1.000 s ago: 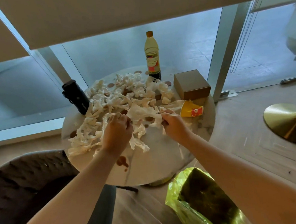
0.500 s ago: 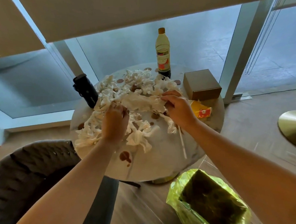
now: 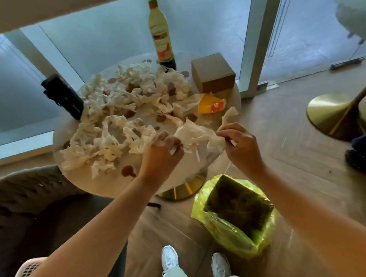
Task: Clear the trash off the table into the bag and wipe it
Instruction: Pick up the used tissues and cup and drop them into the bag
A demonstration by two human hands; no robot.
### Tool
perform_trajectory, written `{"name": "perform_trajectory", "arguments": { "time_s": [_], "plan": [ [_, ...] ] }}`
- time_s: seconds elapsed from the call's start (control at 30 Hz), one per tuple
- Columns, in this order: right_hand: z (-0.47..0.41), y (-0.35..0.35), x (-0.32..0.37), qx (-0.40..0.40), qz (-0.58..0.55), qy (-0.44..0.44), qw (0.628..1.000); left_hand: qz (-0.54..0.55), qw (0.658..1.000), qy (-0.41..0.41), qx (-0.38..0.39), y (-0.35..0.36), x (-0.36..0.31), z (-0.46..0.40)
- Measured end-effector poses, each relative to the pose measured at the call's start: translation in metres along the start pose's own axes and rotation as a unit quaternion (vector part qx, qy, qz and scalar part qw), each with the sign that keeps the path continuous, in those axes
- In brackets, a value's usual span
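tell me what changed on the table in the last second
Both hands, left and right, gripped a tissue clump from the pile and drew it to the table's near edge, toward the bag. Bottle and box stayed put.
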State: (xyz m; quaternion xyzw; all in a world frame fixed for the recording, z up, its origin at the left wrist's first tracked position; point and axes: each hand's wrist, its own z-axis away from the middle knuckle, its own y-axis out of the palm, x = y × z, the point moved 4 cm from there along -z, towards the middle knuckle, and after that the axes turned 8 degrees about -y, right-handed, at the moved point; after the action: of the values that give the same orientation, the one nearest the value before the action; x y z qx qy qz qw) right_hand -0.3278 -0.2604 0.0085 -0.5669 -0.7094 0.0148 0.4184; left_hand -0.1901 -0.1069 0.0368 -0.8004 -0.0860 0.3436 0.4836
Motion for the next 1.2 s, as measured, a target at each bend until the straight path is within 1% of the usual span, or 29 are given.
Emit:
{"name": "perform_trajectory", "arguments": {
  "time_s": [0.07,0.13,0.23,0.3,0.37,0.43,0.53,0.67,0.77,0.83,0.87,0.93,1.07,1.2],
  "plan": [
    [0.043,-0.015,-0.016,-0.004,0.008,0.089,0.996,0.034,0.996,0.024,0.077,0.031,-0.019,0.019],
    [0.091,-0.023,-0.030,-0.009,0.002,0.179,0.984,0.065,0.983,0.046,0.166,0.067,-0.034,0.042],
    [0.156,-0.022,-0.049,0.000,-0.011,0.292,0.956,0.051,0.959,0.041,0.276,0.121,-0.037,0.072],
    [0.194,-0.013,-0.066,0.027,-0.015,0.385,0.922,0.043,0.945,0.022,0.323,0.159,-0.028,0.086],
    [0.234,0.002,-0.090,0.071,-0.023,0.482,0.873,0.021,0.931,-0.019,0.365,0.197,-0.015,0.096],
    [0.265,0.020,-0.118,0.098,-0.019,0.528,0.843,-0.005,0.914,-0.053,0.402,0.237,0.000,0.101],
    [0.295,0.048,-0.163,0.112,-0.006,0.569,0.815,-0.028,0.902,-0.067,0.427,0.300,0.019,0.104],
    [0.335,0.085,-0.220,0.126,-0.046,0.637,0.759,-0.070,0.888,-0.042,0.453,0.379,0.045,0.107],
    [0.364,0.102,-0.237,0.151,-0.047,0.666,0.729,-0.111,0.856,-0.016,0.504,0.426,0.063,0.122],
    [0.374,0.104,-0.237,0.151,-0.042,0.674,0.722,-0.138,0.831,-0.009,0.538,0.442,0.070,0.134],
    [0.376,0.102,-0.234,0.147,-0.040,0.675,0.722,-0.140,0.824,-0.012,0.549,0.444,0.072,0.138],
    [0.374,0.096,-0.227,0.135,-0.023,0.672,0.728,-0.129,0.823,-0.012,0.554,0.436,0.068,0.145],
    [0.338,0.074,-0.198,0.085,-0.007,0.648,0.757,-0.048,0.849,-0.021,0.525,0.382,0.045,0.144],
    [0.264,0.045,-0.155,0.039,0.003,0.574,0.818,0.058,0.881,-0.071,0.465,0.300,0.013,0.129]
  ]
}}
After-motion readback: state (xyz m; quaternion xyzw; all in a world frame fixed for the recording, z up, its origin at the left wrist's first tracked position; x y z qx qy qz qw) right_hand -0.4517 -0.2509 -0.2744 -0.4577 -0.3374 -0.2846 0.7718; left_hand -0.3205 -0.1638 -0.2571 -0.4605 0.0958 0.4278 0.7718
